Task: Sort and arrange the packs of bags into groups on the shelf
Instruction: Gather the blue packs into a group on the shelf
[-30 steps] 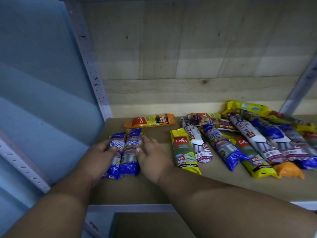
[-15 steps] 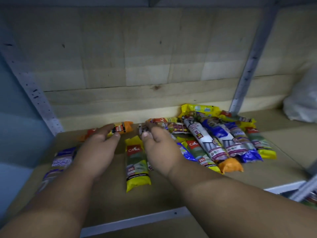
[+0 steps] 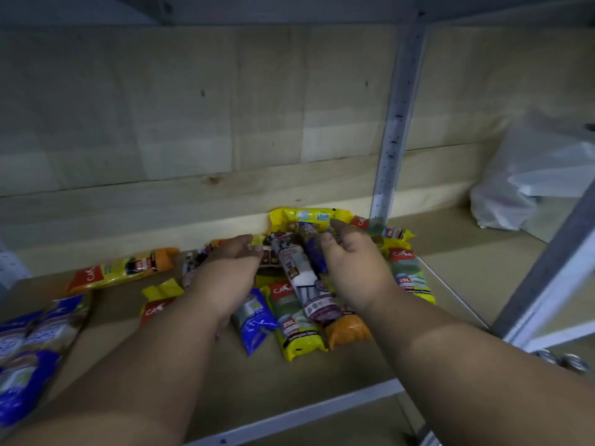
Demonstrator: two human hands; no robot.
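Several packs of bags lie heaped on the wooden shelf. The heap holds a white pack with an orange end, a yellow 25L pack, a blue pack and a dark blue pack. My left hand reaches over the heap's left side with its fingers straight. Over the right side, my right hand has loosely bent fingers beside the dark blue pack, and I see no clear grip. Two blue packs lie side by side at far left. An orange and yellow pack lies apart at the back left.
A yellow pack with a red label lies partly under my left forearm. A grey metal upright stands behind the heap, another upright at front right. A white plastic bag sits on the shelf at far right.
Both hands left the two blue packs at the left and moved right, onto the mixed heap. The view swung right with them.
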